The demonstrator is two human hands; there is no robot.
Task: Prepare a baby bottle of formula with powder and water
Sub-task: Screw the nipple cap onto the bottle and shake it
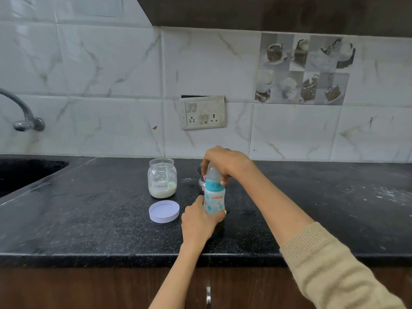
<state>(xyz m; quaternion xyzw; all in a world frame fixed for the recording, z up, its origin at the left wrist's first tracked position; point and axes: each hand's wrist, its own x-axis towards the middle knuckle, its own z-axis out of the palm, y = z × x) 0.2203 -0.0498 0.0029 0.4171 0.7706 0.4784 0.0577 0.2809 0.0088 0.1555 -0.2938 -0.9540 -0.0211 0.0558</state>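
A baby bottle (214,200) with a blue collar and red lettering stands upright on the black counter (89,219). My left hand (197,221) grips its lower body. My right hand (223,162) closes from above over the clear cap (213,172) on top of the bottle. To the left stands an open glass jar (162,180) labelled formula, part full of white powder with a scoop inside. Its pale lilac lid (164,211) lies upside down in front of it.
A metal vessel (201,181) is mostly hidden behind the bottle. A sink (24,175) and a tap (22,112) are at the far left. A switch and socket panel (202,112) sits on the tiled wall. White powder specks dust the counter at the right.
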